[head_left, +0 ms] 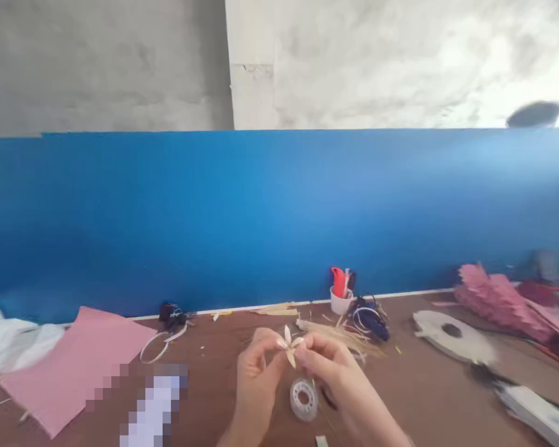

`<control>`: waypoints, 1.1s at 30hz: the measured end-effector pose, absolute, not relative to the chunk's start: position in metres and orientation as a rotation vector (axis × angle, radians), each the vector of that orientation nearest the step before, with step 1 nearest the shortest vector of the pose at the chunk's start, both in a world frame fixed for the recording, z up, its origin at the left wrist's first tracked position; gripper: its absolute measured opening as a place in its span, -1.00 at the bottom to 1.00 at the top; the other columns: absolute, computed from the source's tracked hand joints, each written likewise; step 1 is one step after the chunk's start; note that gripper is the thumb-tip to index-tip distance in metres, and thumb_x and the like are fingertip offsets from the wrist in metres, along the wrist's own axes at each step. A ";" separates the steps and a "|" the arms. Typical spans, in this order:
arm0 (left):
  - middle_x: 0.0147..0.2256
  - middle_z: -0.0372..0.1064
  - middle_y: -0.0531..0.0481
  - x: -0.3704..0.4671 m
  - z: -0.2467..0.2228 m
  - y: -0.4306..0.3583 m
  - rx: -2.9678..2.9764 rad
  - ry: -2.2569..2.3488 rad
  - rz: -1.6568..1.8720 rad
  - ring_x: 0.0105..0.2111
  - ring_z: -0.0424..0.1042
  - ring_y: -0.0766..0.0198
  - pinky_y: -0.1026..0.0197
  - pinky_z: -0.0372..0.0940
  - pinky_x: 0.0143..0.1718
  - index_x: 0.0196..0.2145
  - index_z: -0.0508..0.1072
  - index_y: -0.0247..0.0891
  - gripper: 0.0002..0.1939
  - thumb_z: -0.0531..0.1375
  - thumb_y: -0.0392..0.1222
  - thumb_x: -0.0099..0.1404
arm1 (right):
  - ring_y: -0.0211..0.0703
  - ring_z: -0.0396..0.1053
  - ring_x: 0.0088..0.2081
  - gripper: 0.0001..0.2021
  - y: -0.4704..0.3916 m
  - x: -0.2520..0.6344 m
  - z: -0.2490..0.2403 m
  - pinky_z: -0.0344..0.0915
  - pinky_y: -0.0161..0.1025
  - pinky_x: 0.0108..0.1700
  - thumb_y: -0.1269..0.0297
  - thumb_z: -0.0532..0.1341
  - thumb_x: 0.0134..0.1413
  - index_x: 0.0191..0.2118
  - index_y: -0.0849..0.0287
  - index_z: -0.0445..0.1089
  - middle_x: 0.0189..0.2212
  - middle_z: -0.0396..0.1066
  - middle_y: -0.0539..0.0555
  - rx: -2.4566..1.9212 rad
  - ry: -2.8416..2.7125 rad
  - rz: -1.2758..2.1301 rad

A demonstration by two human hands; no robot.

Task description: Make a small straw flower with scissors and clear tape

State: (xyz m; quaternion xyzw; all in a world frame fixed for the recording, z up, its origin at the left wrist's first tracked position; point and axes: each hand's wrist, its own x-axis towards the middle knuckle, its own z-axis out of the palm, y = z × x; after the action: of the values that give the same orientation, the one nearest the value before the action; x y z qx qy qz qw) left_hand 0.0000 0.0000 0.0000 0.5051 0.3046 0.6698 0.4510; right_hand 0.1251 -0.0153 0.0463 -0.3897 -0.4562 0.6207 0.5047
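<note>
Blue wall (261,217) edges surface (205,397) at twelve; bare surface at eight. Flower (289,347) between my left hand (259,372) and right hand (331,366), each pinching petals. Tape (304,400) below, six.

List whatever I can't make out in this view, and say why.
Head view:
- Petal ends of the pale flower-like piece: hidden by fingers of the left hand and right hand.
- Lower part of the red object: hidden by the white cup.
- White device: blurred, cut off by the bottom-right edges.
- Pixelated object: details masked.
</note>
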 end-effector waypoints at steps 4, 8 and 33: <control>-0.51 0.21 0.07 -0.001 0.003 -0.006 1.144 0.719 1.626 -0.42 0.18 0.31 0.25 0.15 -0.28 -0.59 0.45 -0.27 -0.84 0.27 -0.20 0.09 | -0.40 0.02 -0.61 -0.70 -0.018 0.122 0.043 -0.03 -0.40 -0.58 0.07 0.37 -0.26 -0.56 0.20 0.37 -0.65 0.19 -0.09 -1.008 -1.166 1.426; -0.54 0.23 0.08 0.001 0.002 -0.004 0.973 0.658 1.646 -0.43 0.20 0.32 0.26 0.17 -0.31 -0.60 0.46 -0.27 -0.85 0.32 -0.20 0.01 | -0.32 0.14 -0.53 -0.72 -0.015 0.126 0.044 0.08 -0.36 -0.47 0.07 0.35 -0.21 -0.58 0.20 0.40 -0.62 0.27 -0.04 -0.976 -1.225 1.372; -0.28 0.26 -0.02 0.016 -0.010 -0.002 1.070 0.679 1.641 -0.22 0.30 0.23 0.21 0.25 -0.17 -0.43 0.55 -0.19 -0.91 0.23 -0.18 0.15 | -0.20 0.26 -0.43 -0.81 0.005 0.133 0.024 0.17 -0.30 -0.37 0.17 0.29 -0.10 -0.48 0.19 0.37 -0.51 0.37 0.01 -0.923 -1.416 0.990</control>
State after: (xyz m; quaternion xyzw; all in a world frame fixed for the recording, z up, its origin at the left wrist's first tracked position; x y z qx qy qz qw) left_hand 0.0155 -0.0024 -0.0102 0.4440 0.2819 0.6812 0.5092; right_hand 0.1334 0.0047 0.0236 -0.3912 -0.6000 0.4195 0.5577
